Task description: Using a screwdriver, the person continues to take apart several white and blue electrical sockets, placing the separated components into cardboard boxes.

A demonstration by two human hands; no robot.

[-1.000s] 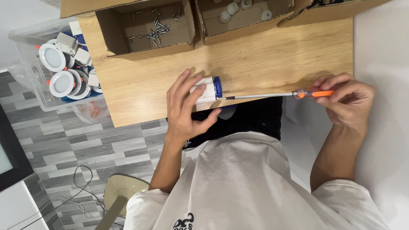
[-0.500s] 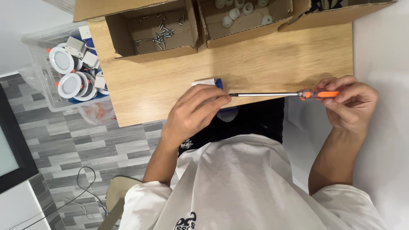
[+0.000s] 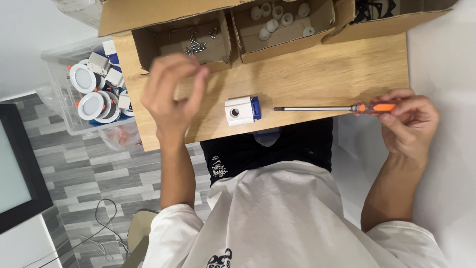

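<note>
A small white box with a round hole and a blue back [image 3: 241, 110] lies alone on the wooden table [image 3: 317, 74] near its front edge. My left hand [image 3: 171, 97] hovers up and to the left of it, fingers loosely curled, close to the cardboard box of screws [image 3: 196, 42]; whether it pinches anything is unclear. My right hand [image 3: 409, 121] grips the orange handle of a long screwdriver [image 3: 337, 107]. Its shaft lies level, tip pointing left, a short gap from the white box.
Cardboard boxes line the table's far edge: one with screws, one with white round parts [image 3: 280, 20], one with dark parts [image 3: 377, 10]. A clear plastic bin [image 3: 94, 89] of round white lamp fittings stands left of the table. A dark screen [image 3: 17, 168] is at far left.
My left hand let go of the white box and rose to the left, toward the screw box. The white box now lies uncovered. The screwdriver stays in my right hand.
</note>
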